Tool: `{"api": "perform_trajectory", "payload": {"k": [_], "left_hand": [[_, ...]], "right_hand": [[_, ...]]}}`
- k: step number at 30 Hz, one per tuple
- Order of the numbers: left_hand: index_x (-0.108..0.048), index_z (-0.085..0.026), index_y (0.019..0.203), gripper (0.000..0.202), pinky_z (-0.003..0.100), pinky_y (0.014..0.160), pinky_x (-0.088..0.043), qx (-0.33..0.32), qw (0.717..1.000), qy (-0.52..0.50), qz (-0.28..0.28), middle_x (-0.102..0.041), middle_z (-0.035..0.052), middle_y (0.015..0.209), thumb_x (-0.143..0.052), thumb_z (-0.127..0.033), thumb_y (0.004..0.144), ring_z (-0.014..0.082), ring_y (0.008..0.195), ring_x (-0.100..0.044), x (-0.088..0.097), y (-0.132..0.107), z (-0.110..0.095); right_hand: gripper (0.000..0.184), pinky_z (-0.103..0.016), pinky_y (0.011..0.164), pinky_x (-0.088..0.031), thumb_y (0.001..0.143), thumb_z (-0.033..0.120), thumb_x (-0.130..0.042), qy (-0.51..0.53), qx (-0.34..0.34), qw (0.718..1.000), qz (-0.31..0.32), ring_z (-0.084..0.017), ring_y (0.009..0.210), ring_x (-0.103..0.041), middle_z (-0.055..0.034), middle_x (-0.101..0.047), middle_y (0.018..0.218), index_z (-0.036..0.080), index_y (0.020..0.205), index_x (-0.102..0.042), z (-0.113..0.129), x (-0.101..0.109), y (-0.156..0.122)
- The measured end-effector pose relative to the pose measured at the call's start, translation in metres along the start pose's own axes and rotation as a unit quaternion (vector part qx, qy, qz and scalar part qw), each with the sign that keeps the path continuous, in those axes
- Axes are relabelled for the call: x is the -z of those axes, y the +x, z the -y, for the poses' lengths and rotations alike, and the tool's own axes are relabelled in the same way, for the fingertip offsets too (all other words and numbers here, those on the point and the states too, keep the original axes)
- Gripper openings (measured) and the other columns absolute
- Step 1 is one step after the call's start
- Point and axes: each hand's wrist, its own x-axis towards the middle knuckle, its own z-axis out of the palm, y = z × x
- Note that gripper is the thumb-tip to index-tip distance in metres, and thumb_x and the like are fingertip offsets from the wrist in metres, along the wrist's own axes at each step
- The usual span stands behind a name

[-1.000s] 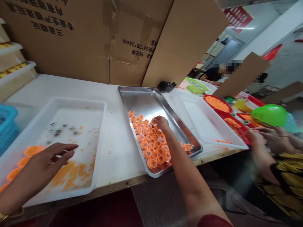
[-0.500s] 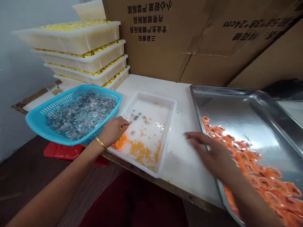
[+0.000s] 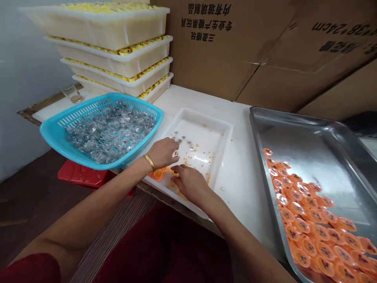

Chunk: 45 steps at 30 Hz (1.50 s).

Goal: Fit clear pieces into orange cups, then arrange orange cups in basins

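My left hand (image 3: 165, 152), with a gold bangle at its wrist, hovers over the left side of a shallow white plastic tray (image 3: 222, 157). Its fingers are curled; whatever they hold is hidden. By its thumb tip shows a small dark-and-clear piece (image 3: 176, 153). Just to the right, my right hand (image 3: 191, 182) reaches over the tray's near part, thumb and forefinger apart, with nothing visible between them. Orange round plastic pieces (image 3: 157, 174) lie below the left hand, partly covered. Tiny orange bits (image 3: 186, 162) and several small dark pieces (image 3: 189, 142) are scattered on the tray floor.
A blue basket (image 3: 53, 135) of clear plastic caps stands left. Stacked white bins (image 3: 141, 27) with yellow pieces rise behind it. On the right, a steel tray (image 3: 294, 129) holds many orange discs (image 3: 321, 232). Cardboard boxes (image 3: 212, 59) back the table; a red stool (image 3: 84, 173) is below.
My right hand has moved left from beside the steel tray to the white tray, close to my left hand. The view has shifted, and my left hand stays over the white tray.
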Motion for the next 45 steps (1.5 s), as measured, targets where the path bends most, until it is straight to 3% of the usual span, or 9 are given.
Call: {"api": "perform_trajectory", "payload": {"k": [3, 7, 9, 11, 20, 26, 32, 38, 45], "left_hand": [[-0.055, -0.017, 0.086, 0.017, 0.028, 0.065, -0.047, 0.078, 0.968, -0.222, -0.083, -0.062, 0.0017, 0.080, -0.061, -0.023, 0.072, 0.0152, 0.070, -0.060, 0.017, -0.013, 0.007], [-0.045, -0.018, 0.083, 0.024, 0.022, 0.050, -0.046, 0.160, 0.840, -0.506, -0.112, -0.057, -0.0036, 0.066, -0.063, -0.019, 0.067, 0.0117, 0.057, -0.060, 0.020, -0.034, 0.009], [-0.043, -0.018, 0.081, 0.024, 0.020, 0.045, -0.045, 0.185, 0.796, -0.565, -0.113, -0.054, -0.0056, 0.058, -0.063, -0.019, 0.067, 0.0113, 0.051, -0.059, 0.015, -0.042, 0.007], [-0.045, -0.017, 0.080, 0.021, 0.019, 0.044, -0.043, 0.195, 0.783, -0.579, -0.120, -0.053, -0.0061, 0.055, -0.063, -0.020, 0.070, 0.0098, 0.047, -0.057, 0.011, -0.048, 0.005], [-0.056, -0.014, 0.091, 0.018, 0.021, 0.048, -0.043, 0.200, 0.824, -0.513, -0.131, -0.054, -0.0040, 0.053, -0.053, -0.029, 0.082, 0.0094, 0.049, -0.053, 0.011, -0.063, 0.004], [-0.058, -0.013, 0.094, 0.023, 0.021, 0.050, -0.042, 0.216, 0.819, -0.516, -0.129, -0.054, -0.0035, 0.058, -0.055, -0.032, 0.080, 0.0096, 0.051, -0.052, 0.008, -0.067, 0.002], [-0.061, -0.015, 0.092, 0.023, 0.020, 0.048, -0.042, 0.224, 0.818, -0.515, -0.126, -0.053, -0.0032, 0.063, -0.058, -0.033, 0.078, 0.0087, 0.051, -0.052, 0.006, -0.068, 0.003], [-0.061, -0.015, 0.092, 0.023, 0.020, 0.048, -0.044, 0.218, 0.822, -0.511, -0.121, -0.054, -0.0026, 0.063, -0.058, -0.033, 0.078, 0.0092, 0.052, -0.053, 0.004, -0.070, 0.004], [-0.062, -0.016, 0.095, 0.025, 0.020, 0.047, -0.043, 0.216, 0.824, -0.512, -0.113, -0.054, -0.0030, 0.059, -0.058, -0.034, 0.078, 0.0098, 0.051, -0.053, 0.003, -0.073, 0.005]], "right_hand": [[0.032, -0.031, 0.075, -0.045, 0.087, 0.028, -0.052, -0.016, -0.013, 1.000, -0.008, -0.021, 0.095, -0.062, -0.0069, -0.065, 0.108, 0.023, 0.119, -0.052, 0.006, -0.008, 0.018], [0.035, -0.028, 0.066, -0.044, 0.086, 0.031, -0.054, -0.039, -0.024, 0.999, -0.017, -0.020, 0.090, -0.063, -0.0054, -0.065, 0.104, 0.024, 0.119, -0.045, 0.011, -0.010, 0.034], [0.033, -0.028, 0.064, -0.043, 0.085, 0.030, -0.055, -0.055, -0.007, 0.998, -0.018, -0.020, 0.088, -0.063, -0.0051, -0.065, 0.104, 0.024, 0.116, -0.046, 0.011, -0.009, 0.037], [0.031, -0.028, 0.063, -0.042, 0.085, 0.031, -0.055, -0.069, 0.014, 0.997, -0.022, -0.021, 0.087, -0.063, -0.0054, -0.063, 0.105, 0.024, 0.114, -0.047, 0.011, -0.008, 0.037], [0.026, -0.027, 0.062, -0.040, 0.089, 0.020, -0.045, -0.119, 0.075, 0.990, -0.032, -0.017, 0.079, -0.062, -0.0049, -0.059, 0.106, 0.026, 0.115, -0.047, 0.006, -0.007, 0.031], [0.024, -0.028, 0.062, -0.041, 0.089, 0.017, -0.044, -0.174, 0.119, 0.977, -0.035, -0.019, 0.078, -0.062, -0.0051, -0.060, 0.099, 0.023, 0.112, -0.049, 0.009, -0.007, 0.034], [0.019, -0.031, 0.068, -0.044, 0.089, 0.015, -0.046, -0.162, 0.102, 0.981, -0.035, -0.021, 0.086, -0.062, -0.0080, -0.062, 0.104, 0.018, 0.106, -0.053, 0.009, -0.006, 0.023], [0.030, -0.030, 0.062, -0.043, 0.090, 0.016, -0.042, -0.144, 0.055, 0.987, -0.044, -0.021, 0.083, -0.064, -0.0053, -0.063, 0.105, 0.023, 0.119, -0.046, 0.004, -0.007, 0.029], [0.018, -0.027, 0.057, -0.039, 0.090, 0.020, -0.044, -0.143, 0.059, 0.987, -0.043, -0.019, 0.080, -0.063, -0.0029, -0.063, 0.100, 0.023, 0.106, -0.051, -0.001, -0.009, 0.039]]}}
